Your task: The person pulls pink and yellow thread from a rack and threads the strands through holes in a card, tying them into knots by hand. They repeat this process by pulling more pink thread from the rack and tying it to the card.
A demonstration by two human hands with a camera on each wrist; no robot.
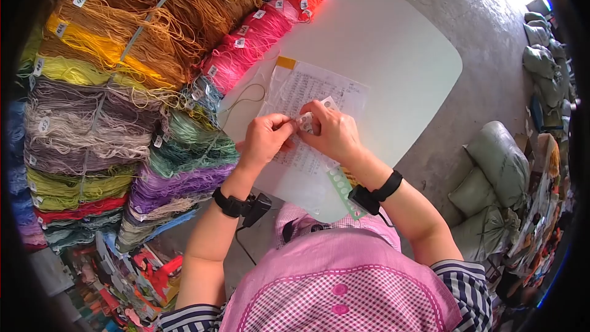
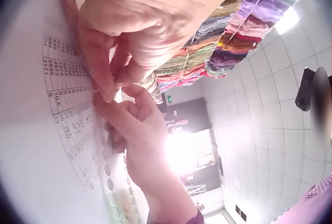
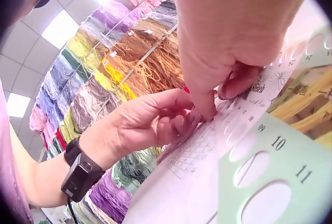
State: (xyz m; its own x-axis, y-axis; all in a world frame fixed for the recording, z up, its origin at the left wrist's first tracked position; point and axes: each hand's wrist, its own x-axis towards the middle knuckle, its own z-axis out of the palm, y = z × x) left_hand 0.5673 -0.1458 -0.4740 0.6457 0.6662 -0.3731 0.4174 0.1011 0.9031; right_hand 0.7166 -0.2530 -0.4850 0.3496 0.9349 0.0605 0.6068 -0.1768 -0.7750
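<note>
In the head view both hands meet fingertip to fingertip above a printed sheet (image 1: 319, 83) covered in rows of figures. The left hand (image 1: 265, 141) pinches something too small to make out, thumb against forefinger. Between its fingers the right hand (image 1: 337, 134) grips a small white card (image 1: 328, 103) with markings. The left wrist view shows the left hand (image 2: 140, 21) and right hand (image 2: 142, 130) touching at the fingertips. A pale green card (image 1: 344, 190) with a row of holes lies under the right forearm; numbers show beside the holes on the green card (image 3: 306, 151) in the right wrist view.
Coloured yarn bundles (image 1: 153, 31) with white number tags are stacked left of the pale table (image 1: 405, 55). A thin loop of thread (image 1: 252, 99) lies by the sheet's left edge. Full sacks (image 1: 499, 154) stand on the floor at the right.
</note>
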